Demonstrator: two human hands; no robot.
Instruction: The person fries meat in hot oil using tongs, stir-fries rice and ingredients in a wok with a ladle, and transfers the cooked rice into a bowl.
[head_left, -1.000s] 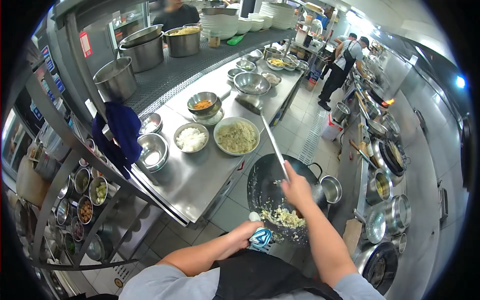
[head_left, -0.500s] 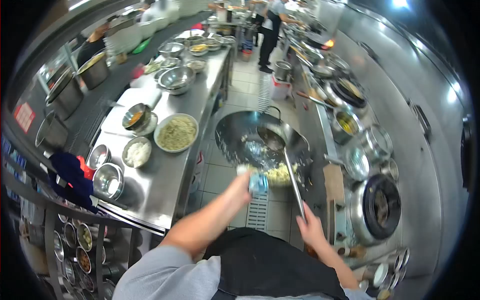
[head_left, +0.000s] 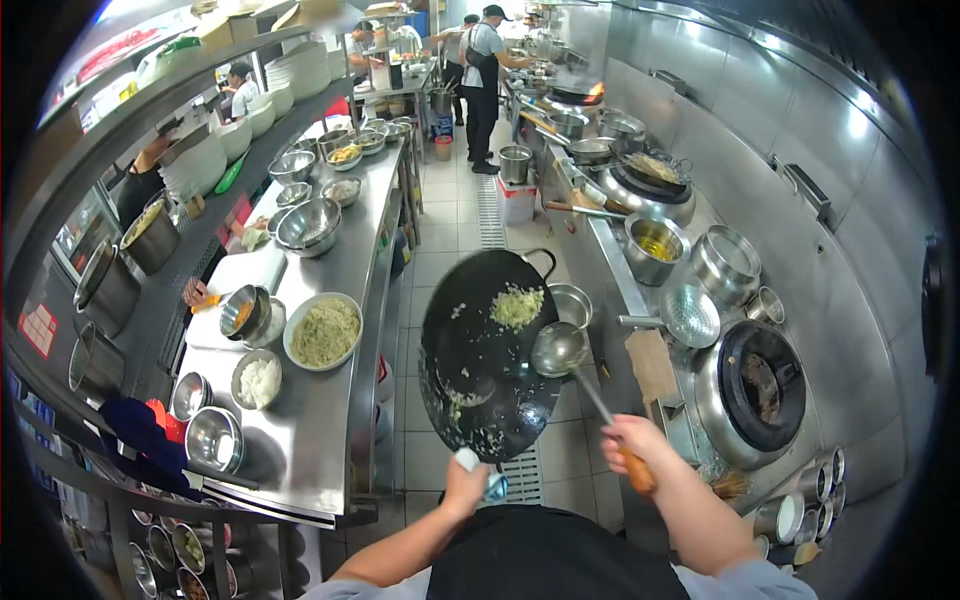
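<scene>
My left hand (head_left: 464, 488) is closed on the near edge of a black wok (head_left: 465, 345), with a folded cloth (head_left: 495, 487) between hand and metal. The wok hangs over the aisle floor, tilted. A pale, chopped food clump (head_left: 517, 307) lies toward its far right side, and loose bits cling elsewhere inside. In my right hand (head_left: 636, 442) is a ladle (head_left: 595, 393), gripped near its wooden handle end. The ladle's bowl is at the wok's right rim; whether they touch I cannot tell. A metal bowl (head_left: 571, 304) shows just beyond it.
On the left steel counter (head_left: 310, 400) stand a bowl of shredded food (head_left: 325, 331), a bowl of white food (head_left: 257, 380) and several metal bowls. Along the right are a stove burner (head_left: 760, 385), a strainer (head_left: 690, 318) and a pot of yellow liquid (head_left: 655, 248). Co-workers (head_left: 484, 90) stand far ahead.
The wok has tipped and swung, and the food has shifted from its near side to the far right. The ladle has moved from inside the wok to its right rim. My view has risen.
</scene>
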